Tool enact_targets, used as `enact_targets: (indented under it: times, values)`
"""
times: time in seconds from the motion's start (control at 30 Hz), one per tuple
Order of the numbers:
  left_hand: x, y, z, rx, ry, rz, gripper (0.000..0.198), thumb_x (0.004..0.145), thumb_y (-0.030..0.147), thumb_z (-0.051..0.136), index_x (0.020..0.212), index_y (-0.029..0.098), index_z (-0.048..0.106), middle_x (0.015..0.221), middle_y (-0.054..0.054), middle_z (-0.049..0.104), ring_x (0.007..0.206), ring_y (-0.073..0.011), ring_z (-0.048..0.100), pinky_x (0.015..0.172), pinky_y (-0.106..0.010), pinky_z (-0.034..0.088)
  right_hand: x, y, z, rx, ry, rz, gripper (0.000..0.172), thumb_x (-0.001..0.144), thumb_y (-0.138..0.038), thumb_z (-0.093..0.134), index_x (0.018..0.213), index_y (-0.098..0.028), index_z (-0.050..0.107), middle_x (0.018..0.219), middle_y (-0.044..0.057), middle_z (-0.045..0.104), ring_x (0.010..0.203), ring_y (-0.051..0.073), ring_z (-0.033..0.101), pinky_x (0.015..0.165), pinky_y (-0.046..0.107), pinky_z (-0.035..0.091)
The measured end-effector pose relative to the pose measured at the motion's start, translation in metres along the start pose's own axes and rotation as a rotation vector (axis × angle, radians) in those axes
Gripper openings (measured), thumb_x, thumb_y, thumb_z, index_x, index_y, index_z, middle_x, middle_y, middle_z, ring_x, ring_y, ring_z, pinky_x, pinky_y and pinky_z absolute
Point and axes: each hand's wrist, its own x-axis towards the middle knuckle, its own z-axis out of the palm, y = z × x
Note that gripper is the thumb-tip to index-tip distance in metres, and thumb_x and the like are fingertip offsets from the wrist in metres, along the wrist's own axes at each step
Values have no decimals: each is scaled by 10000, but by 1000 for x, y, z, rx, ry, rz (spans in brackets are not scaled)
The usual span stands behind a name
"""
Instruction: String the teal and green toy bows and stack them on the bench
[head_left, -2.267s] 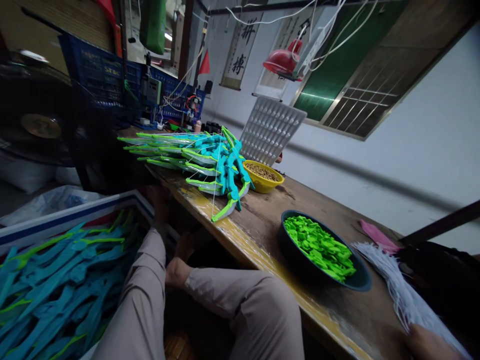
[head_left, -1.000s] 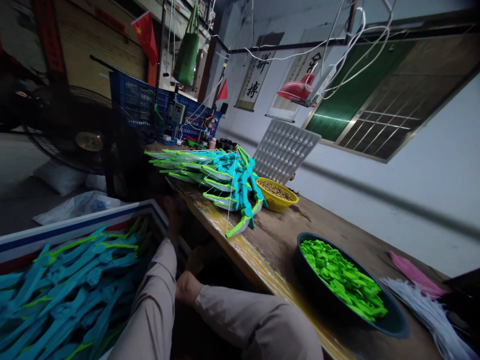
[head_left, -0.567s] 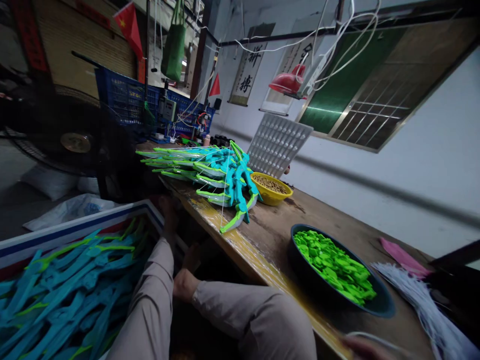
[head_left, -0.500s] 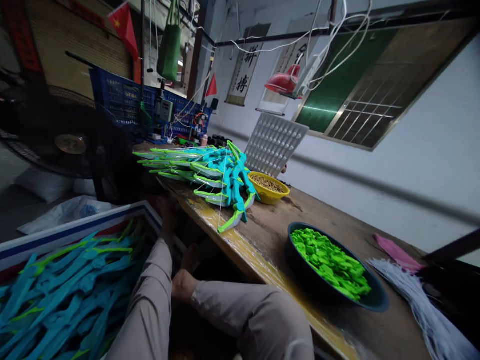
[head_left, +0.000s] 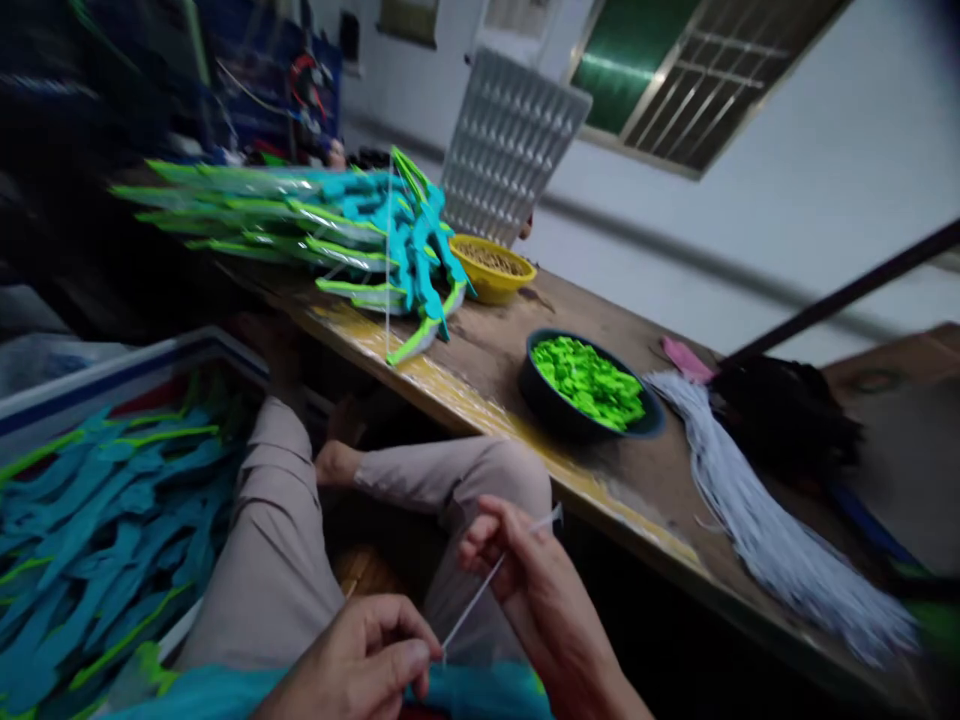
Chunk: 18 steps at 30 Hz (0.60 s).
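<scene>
My left hand (head_left: 360, 665) is low in the middle, thumb and forefinger pinched on a thin white string (head_left: 474, 603). The string runs taut up to my right hand (head_left: 536, 590), whose curled fingers hold its other stretch; a white end sticks out past the knuckles. Beneath both hands, across my lap, lies a teal toy bow (head_left: 487, 692) with a lime-green part at its left; my left hand rests over it and hides much of it. Whether the string is fastened to the bow I cannot tell.
Left of my legs stands a crate (head_left: 217, 340) of teal bow parts (head_left: 112, 530). The table (head_left: 495, 345) bears stacked finished bows (head_left: 427, 250), a yellow bowl (head_left: 495, 290) of small tan pieces, a dark basin (head_left: 536, 385) of green pieces (head_left: 589, 380) and a bundle of white strings (head_left: 757, 530).
Both my hands have come into view with the white string and a teal bow on my lap. My view has turned down and to the right, so the string bundle shows more fully.
</scene>
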Motion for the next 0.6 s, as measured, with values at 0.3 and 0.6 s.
enact_targets:
  times: [0.3,0.6]
  values:
    - [22,-9,1,253,-49,-120,393,870,508,566,998,143,638,872,-44,669,456,-48,432,431,-204,251,-26,-71,-21,91,405,-210,366,780,-473,860,902,-187,667,578,-110,323,428,22,173,371,130,185]
    - [109,12,98,954,-286,419,274,926,207,554,1125,121,722,1135,-189,713,1098,-333,637,1014,-487,459,-123,-140,-39,-335,470,54,512,869,-683,637,839,-175,691,513,-58,307,457,68,238,415,181,255]
